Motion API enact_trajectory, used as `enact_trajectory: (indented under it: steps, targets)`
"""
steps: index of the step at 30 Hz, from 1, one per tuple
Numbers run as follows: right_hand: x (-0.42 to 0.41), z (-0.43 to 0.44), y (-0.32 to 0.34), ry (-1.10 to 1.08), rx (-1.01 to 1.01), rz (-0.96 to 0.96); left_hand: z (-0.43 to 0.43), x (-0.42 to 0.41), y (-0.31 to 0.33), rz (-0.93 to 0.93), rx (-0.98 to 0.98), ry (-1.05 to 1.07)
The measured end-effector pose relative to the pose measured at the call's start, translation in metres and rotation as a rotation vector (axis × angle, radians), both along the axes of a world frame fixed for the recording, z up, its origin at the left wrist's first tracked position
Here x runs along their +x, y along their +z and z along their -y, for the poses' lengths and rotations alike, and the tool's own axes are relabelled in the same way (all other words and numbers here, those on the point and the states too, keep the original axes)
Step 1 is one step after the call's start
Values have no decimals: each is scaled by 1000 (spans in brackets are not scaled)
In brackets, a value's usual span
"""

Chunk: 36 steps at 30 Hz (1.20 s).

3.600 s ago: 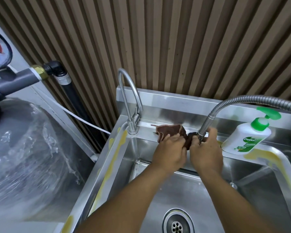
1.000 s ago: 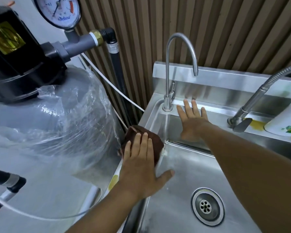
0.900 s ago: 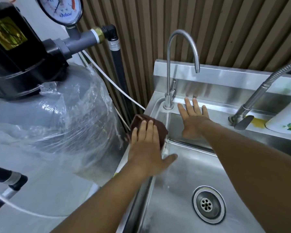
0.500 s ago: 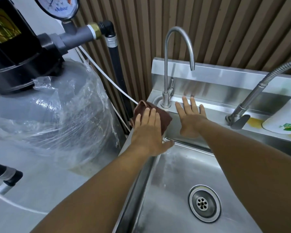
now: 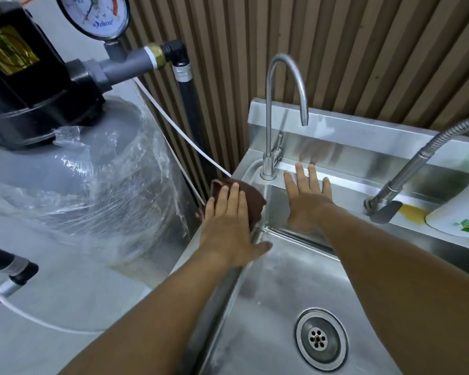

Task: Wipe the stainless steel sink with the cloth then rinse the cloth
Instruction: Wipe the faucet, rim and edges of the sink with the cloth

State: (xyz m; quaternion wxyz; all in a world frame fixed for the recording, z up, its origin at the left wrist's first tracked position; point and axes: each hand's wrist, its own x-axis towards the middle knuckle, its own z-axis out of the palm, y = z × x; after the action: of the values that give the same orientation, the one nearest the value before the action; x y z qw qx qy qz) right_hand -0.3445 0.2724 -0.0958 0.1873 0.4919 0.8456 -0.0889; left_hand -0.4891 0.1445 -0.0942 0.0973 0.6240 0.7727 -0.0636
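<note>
Brown cloth [image 5: 251, 197] lies on the steel sink [image 5: 290, 288] left rim, pressed under the flat, spread left hand [image 5: 228, 226]; right hand [image 5: 307, 197] braces open, holding nothing. Wiping underway; next, sweep along rim.

Sink [image 5: 271, 299] rim carries cloth [image 5: 252, 197], soap bottle [image 5: 460, 209].

A grey tank [image 5: 73, 171] wrapped in clear plastic stands at nine o'clock, a black pump [image 5: 30, 74] on top. A round pressure gauge [image 5: 94, 14] sits at eleven o'clock; a white soap bottle [image 5: 460, 212] lies at three o'clock before the slatted wall [image 5: 336, 50].
</note>
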Motion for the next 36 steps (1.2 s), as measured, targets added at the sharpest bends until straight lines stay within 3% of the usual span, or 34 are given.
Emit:
enact_trajectory:
  steps: [6, 16, 21, 30, 36]
  targets:
    - [1, -1, -1, 4, -17, 6, -84, 0, 0, -8, -35, 15]
    - [0, 0, 1, -2, -46, 1, -109, -31, 8, 122, 4, -50]
    - [0, 0, 3, -6, -50, -1, -67, -27, 4, 22, -16, -121]
    - [3, 0, 1, 7, -32, -23, 93, -24, -6, -45, 59, -166]
    - [2, -1, -4, 4, -16, -25, 69, -21, -6, -36, 19, -137]
